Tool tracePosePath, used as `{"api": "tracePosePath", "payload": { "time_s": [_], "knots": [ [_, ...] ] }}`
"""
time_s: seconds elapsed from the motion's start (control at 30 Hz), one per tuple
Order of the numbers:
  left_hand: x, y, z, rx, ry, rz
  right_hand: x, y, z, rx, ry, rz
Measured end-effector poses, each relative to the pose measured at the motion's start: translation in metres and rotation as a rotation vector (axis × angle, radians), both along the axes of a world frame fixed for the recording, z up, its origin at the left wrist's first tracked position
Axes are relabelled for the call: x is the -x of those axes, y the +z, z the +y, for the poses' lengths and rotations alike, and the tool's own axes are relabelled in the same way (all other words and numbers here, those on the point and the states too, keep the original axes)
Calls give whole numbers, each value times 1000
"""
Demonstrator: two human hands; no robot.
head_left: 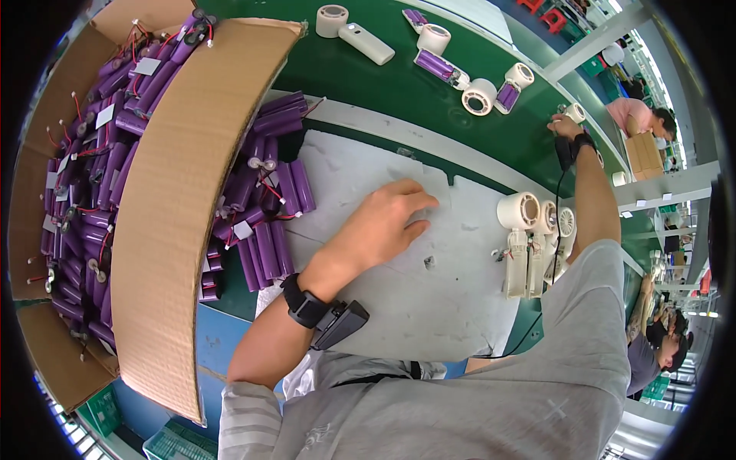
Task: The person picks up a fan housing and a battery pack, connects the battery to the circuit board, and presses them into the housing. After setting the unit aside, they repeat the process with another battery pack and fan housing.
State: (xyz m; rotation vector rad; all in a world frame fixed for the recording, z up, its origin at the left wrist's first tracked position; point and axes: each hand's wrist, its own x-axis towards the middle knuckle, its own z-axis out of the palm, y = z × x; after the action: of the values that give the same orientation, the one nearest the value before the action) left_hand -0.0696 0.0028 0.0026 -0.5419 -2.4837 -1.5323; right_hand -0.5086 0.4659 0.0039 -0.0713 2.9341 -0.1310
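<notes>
My left hand (387, 222) hovers over the pale grey mat (468, 307), thumb and fingers apart, holding nothing. Stretched to the far right of the green bench, my right hand (566, 126) is closed around a white handheld fan (575, 113); its round head shows beyond the fingers, while the rest is largely hidden. Left of my left hand lie loose purple battery packs (264, 249) with red and black leads and white connectors. Several opened white fan housings (524, 253) lie side by side at the mat's right edge.
A large cardboard box (172, 176) full of purple battery packs stands at left. Along the far bench lie a fan with a closed handle (366, 44) and fans with purple batteries (435, 66). A black cable hangs near my right arm. Other people (640, 119) sit at right.
</notes>
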Motion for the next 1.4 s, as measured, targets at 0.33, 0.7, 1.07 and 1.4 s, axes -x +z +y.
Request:
{"api": "tracePosePath", "payload": {
  "time_s": [0.33,0.7,1.07,1.4],
  "knots": [
    [2,-7,-1,37,12,41,-107,113,-98,186,138,-112],
    [-1,12,-1,-355,52,-322,-363,125,-262,234,785,-209],
    [10,-16,-12,-174,-309,7,-431,140,-357,403,1082,-391],
    [3,-96,-10,281,145,-63,-393,57,-456,173,1276,-18]
  ]
}}
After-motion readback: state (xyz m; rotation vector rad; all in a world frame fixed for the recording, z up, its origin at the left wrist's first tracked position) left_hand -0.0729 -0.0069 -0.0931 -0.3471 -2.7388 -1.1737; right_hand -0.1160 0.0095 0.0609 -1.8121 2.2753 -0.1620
